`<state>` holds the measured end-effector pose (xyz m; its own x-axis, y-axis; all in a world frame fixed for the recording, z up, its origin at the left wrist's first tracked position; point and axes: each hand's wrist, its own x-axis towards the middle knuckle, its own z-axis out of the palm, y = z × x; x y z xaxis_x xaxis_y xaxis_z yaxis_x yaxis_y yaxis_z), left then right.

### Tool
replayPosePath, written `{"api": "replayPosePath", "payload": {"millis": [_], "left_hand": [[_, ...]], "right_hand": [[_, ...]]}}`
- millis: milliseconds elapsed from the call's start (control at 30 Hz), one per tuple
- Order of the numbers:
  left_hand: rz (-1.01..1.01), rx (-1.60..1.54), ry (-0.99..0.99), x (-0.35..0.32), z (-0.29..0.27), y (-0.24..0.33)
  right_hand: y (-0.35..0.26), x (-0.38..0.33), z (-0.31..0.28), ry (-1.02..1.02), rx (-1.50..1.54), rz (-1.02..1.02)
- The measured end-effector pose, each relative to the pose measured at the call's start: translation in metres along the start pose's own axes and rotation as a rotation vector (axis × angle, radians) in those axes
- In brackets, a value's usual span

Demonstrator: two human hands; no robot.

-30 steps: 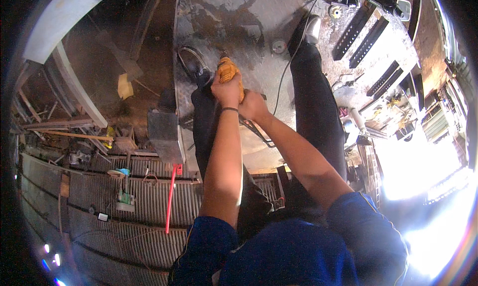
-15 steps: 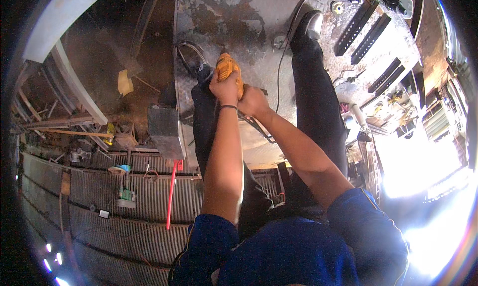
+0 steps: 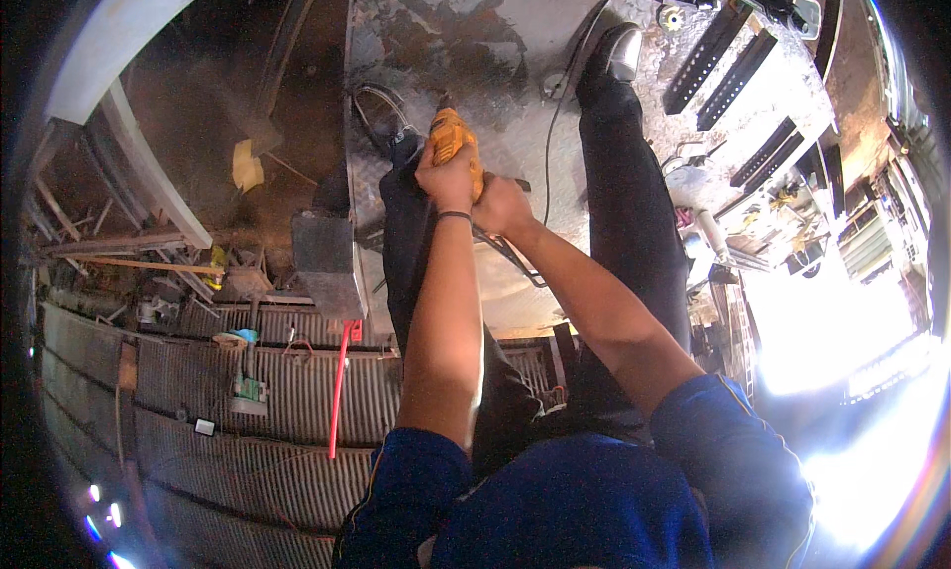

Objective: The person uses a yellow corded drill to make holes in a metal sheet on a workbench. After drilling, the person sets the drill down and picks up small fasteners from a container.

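A yellow-orange power drill [image 3: 453,136] with a dark chuck points away from me over a stained grey metal surface [image 3: 495,64]. My left hand [image 3: 449,181] wraps round the drill's body. Behind it, my right hand [image 3: 503,208] is closed on the rear grip, and its fingers are partly hidden. The drill's tip is too small and dark to tell whether it touches the surface. A black cable [image 3: 551,178] runs over the surface to the right of the drill, between my legs.
My shoes stand on either side, the left beside a wire-like loop [image 3: 381,96]. Dark perforated metal bars [image 3: 738,79] lie at the right. At the left are a grey metal box [image 3: 325,257], a yellow scrap [image 3: 247,166], a red bar [image 3: 342,391] and metal frames [image 3: 158,173].
The black cable has shifted slightly. My hands keep their hold on the drill, which is in nearly the same place, its dark chuck now showing a little more plainly.
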<state>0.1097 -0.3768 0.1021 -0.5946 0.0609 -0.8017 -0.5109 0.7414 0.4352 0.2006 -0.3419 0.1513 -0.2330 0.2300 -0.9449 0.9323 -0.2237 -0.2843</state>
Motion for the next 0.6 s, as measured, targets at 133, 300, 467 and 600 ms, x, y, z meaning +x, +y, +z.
{"api": "replayPosePath", "payload": {"millis": [133,300,467,600], "left_hand": [[0.076,0.007,0.026,-0.001,-0.004,-0.011],[-0.007,-0.109,0.012,0.003,-0.014,-0.025],[-0.267,-0.174,-0.071,-0.004,-0.023,-0.015],[-0.336,-0.239,-0.074,-0.008,-0.025,-0.017]], "right_hand": [[0.000,-0.002,0.004,-0.050,0.036,0.051],[0.002,-0.006,0.015,0.012,0.144,-0.035],[0.002,-0.006,0.017,-0.036,0.172,-0.130],[-0.001,-0.006,0.018,-0.027,0.146,-0.115]]}}
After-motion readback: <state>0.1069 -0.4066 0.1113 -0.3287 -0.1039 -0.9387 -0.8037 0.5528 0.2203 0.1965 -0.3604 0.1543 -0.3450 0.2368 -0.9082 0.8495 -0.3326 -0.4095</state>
